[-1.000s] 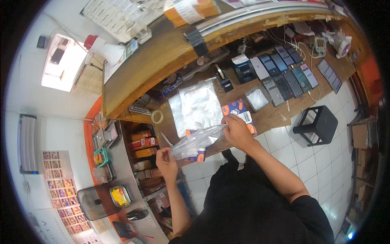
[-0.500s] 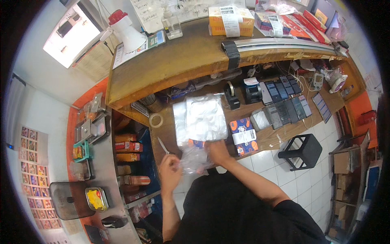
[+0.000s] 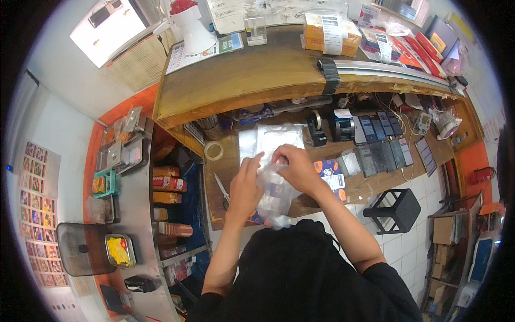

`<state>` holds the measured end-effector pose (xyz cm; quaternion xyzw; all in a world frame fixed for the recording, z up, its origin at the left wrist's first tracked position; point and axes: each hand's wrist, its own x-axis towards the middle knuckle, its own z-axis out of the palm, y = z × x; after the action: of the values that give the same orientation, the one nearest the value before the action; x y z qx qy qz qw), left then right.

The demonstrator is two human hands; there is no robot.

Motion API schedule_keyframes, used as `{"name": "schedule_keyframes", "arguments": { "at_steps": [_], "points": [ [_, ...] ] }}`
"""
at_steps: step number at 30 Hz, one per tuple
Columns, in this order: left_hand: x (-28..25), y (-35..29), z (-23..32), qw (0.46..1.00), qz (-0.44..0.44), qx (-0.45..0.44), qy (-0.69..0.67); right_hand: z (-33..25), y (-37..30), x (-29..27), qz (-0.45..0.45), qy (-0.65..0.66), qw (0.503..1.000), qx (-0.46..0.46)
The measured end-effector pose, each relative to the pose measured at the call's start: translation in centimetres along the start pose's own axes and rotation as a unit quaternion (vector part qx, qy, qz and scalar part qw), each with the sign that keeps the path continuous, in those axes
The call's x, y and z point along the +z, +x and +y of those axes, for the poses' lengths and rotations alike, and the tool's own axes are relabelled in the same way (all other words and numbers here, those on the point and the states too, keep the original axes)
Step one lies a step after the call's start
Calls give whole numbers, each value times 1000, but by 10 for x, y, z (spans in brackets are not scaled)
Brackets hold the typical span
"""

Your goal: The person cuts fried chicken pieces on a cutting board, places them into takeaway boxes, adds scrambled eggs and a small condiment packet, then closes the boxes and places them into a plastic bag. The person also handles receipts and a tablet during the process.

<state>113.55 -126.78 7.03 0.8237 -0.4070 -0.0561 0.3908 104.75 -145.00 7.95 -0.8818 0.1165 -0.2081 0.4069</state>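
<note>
A crumpled clear plastic bag [image 3: 276, 196] hangs between my hands at the desk's near edge. My right hand [image 3: 296, 167] is closed, pinching the bag's upper edge. My left hand [image 3: 247, 185] is closed on the bag's left side, its fingertips partly hidden. Something dark blue and orange shows through and below the plastic; its shape is hard to make out. Behind my hands lies a stack of whitish plastic bags [image 3: 266, 140]. A blue and orange package [image 3: 326, 168] with a white label is partly covered by my right forearm.
Scissors [image 3: 220, 185] and a tape roll [image 3: 214, 151] lie to the left. Tape dispensers [image 3: 316, 130] and several phones [image 3: 370, 129] stand at the right. A raised wooden shelf [image 3: 241, 70] spans the back. A black stool [image 3: 396, 206] is on the tiled floor.
Both hands have moved up and inward, bringing the plastic bag with them. My right hand has come off the desk area by the stack and now pinches the bag's top. The view has shifted.
</note>
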Motion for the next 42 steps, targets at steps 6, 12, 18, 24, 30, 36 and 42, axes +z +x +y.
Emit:
{"name": "schedule_keyframes", "arguments": {
  "at_steps": [6, 12, 18, 24, 30, 36, 42],
  "points": [
    [-15, 9, 18, 965, 11, -133, -226, -30, -38, 23, -78, -28, 996, -11],
    [-72, -70, 1, 912, -251, -112, -303, 85, -69, 133, -270, -178, 946, 9],
    [-78, -75, -1, 977, -214, -21, 18, -16, -59, 61, -391, -118, 911, 60],
    [-34, -100, -55, 939, -160, -172, 253, 22, -78, 67, -554, -105, 812, 149],
    [-42, -111, -5, 924, -202, -173, 274, 54, -64, 87, -571, -147, 786, 185],
    [-87, -139, -18, 908, -194, -277, 246, -2, -55, 12, -475, 502, 720, 68],
    [-133, -205, -34, 897, -154, -366, 194, 175, -129, 130, -229, 164, 940, 192]
  ]
}}
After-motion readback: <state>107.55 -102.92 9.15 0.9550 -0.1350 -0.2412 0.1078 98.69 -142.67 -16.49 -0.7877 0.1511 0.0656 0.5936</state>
